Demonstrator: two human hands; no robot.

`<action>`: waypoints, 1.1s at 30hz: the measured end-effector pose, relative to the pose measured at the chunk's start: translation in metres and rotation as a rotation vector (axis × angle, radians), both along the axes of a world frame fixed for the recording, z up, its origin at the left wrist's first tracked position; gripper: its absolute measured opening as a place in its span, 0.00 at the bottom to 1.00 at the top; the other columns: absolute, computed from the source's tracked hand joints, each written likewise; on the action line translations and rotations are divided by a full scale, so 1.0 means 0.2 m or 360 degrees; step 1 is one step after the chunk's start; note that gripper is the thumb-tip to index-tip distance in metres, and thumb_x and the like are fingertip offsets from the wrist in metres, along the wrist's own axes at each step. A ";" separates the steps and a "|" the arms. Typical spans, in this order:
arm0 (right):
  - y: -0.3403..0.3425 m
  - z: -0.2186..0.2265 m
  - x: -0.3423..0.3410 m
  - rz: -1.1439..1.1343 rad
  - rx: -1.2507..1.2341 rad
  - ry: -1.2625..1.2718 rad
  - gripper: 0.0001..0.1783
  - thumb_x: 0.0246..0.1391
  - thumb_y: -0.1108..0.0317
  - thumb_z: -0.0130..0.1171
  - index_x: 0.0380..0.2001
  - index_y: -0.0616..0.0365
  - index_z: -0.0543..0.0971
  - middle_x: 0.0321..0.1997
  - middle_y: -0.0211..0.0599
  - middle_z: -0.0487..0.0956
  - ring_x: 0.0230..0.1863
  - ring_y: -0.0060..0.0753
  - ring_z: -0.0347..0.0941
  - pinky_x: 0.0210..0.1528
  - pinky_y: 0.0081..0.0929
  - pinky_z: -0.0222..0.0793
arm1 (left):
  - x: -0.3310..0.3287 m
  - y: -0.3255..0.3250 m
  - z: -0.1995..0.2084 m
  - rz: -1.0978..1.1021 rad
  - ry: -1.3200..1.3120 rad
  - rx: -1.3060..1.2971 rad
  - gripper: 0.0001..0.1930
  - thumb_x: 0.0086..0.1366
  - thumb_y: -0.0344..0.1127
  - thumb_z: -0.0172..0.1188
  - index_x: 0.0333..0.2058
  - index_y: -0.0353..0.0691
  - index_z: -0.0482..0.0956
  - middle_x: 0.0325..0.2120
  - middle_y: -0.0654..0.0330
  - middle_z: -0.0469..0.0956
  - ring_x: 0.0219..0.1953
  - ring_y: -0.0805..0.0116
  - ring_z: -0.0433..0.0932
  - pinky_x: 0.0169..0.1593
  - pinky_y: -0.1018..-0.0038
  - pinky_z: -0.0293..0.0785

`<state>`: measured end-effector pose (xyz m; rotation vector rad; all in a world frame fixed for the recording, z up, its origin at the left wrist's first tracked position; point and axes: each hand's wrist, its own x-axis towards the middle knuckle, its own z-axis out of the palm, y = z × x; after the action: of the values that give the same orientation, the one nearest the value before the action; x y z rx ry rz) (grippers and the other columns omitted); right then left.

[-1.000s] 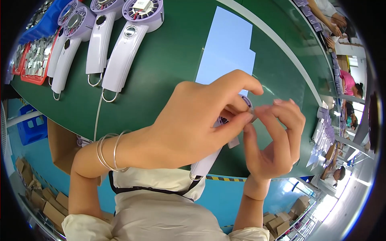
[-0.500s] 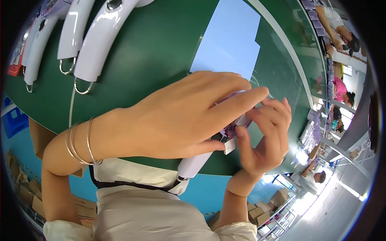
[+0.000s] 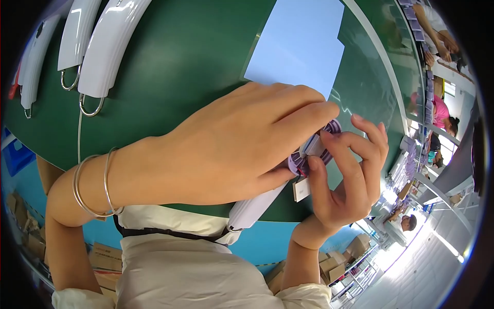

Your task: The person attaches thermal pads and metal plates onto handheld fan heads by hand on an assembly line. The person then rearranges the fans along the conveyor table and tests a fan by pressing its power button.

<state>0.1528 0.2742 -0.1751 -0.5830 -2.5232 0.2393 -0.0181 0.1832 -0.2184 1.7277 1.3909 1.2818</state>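
My left hand [image 3: 242,144], with thin bangles at its wrist, reaches over a lilac handheld device and grips it from above. The device's handle [image 3: 256,208] ends in a metal loop near the table's edge. Its round purple slatted head [image 3: 333,126] shows past my left fingers. At that head my right hand [image 3: 347,180] is closed, thumb and index finger on a small pale block [image 3: 312,146]; its other fingers are raised. Below my left thumb hangs a small white square piece [image 3: 302,189] by thin dark and red wires. My left hand hides the device's middle.
Several similar lilac handles [image 3: 110,51] with metal loops lie at the far left of the green table [image 3: 180,67]. A pale blue sheet [image 3: 296,46] lies beyond my hands. Cardboard boxes [image 3: 334,262] stand on the floor, and several people work at the right.
My view has shifted slightly. My right hand has moved a little right, and more of the slatted head and pale block shows. The white square piece is more exposed.
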 end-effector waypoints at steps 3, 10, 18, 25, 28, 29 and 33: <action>0.00 0.01 0.00 0.0012 0.0007 -0.0005 0.15 0.31 0.68 0.70 0.30 0.50 0.85 0.32 0.28 0.79 0.47 0.42 0.75 0.64 0.51 0.56 | 0.00 0.00 0.00 0.0021 -0.0001 0.0033 0.39 0.44 0.28 0.71 0.59 0.40 0.68 0.55 0.54 0.70 0.52 0.56 0.72 0.55 0.64 0.69; -0.01 0.00 -0.02 0.0026 -0.0005 -0.0004 0.14 0.31 0.68 0.70 0.29 0.50 0.86 0.31 0.27 0.78 0.47 0.42 0.75 0.63 0.52 0.56 | 0.00 -0.01 -0.01 0.0053 -0.0006 0.0056 0.39 0.43 0.28 0.70 0.58 0.40 0.69 0.53 0.54 0.71 0.51 0.56 0.73 0.53 0.65 0.71; 0.00 0.01 -0.01 0.0018 -0.0239 0.0024 0.14 0.26 0.72 0.72 0.25 0.51 0.85 0.30 0.28 0.78 0.49 0.45 0.75 0.62 0.57 0.58 | 0.03 -0.01 -0.03 0.0091 -0.0024 0.0115 0.38 0.42 0.28 0.71 0.56 0.39 0.70 0.52 0.54 0.71 0.50 0.55 0.73 0.52 0.64 0.72; 0.01 0.03 -0.01 0.0036 -0.0284 0.0012 0.13 0.27 0.69 0.73 0.25 0.50 0.86 0.31 0.28 0.74 0.47 0.44 0.73 0.60 0.58 0.59 | 0.00 0.01 -0.02 0.0079 -0.0043 0.0143 0.37 0.41 0.30 0.74 0.53 0.38 0.70 0.50 0.54 0.73 0.50 0.53 0.74 0.52 0.63 0.72; 0.07 -0.01 -0.02 0.0217 -0.0465 0.0218 0.16 0.30 0.65 0.73 0.28 0.56 0.86 0.34 0.33 0.74 0.47 0.43 0.72 0.59 0.55 0.60 | -0.05 -0.01 -0.01 0.0062 -0.0007 0.0068 0.37 0.41 0.31 0.74 0.53 0.38 0.70 0.50 0.54 0.73 0.51 0.53 0.73 0.54 0.61 0.70; 0.10 -0.03 -0.01 0.0227 -0.0514 0.0338 0.18 0.36 0.67 0.71 0.34 0.61 0.85 0.37 0.38 0.75 0.48 0.43 0.72 0.58 0.49 0.62 | -0.05 0.00 -0.01 0.0089 0.0019 0.0109 0.37 0.41 0.31 0.74 0.53 0.38 0.70 0.50 0.54 0.73 0.52 0.52 0.72 0.55 0.61 0.69; 0.25 -0.04 0.01 -0.0350 -0.0489 0.0388 0.16 0.53 0.72 0.61 0.46 0.64 0.80 0.45 0.46 0.76 0.49 0.42 0.73 0.53 0.31 0.66 | -0.04 0.01 0.00 0.0087 0.0050 0.0109 0.35 0.44 0.32 0.73 0.52 0.38 0.69 0.51 0.53 0.71 0.53 0.52 0.72 0.57 0.62 0.69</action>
<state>0.1557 0.3245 -0.1829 -0.8870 -2.1807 0.5850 -0.0258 0.1856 -0.2194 1.7735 1.4365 1.3519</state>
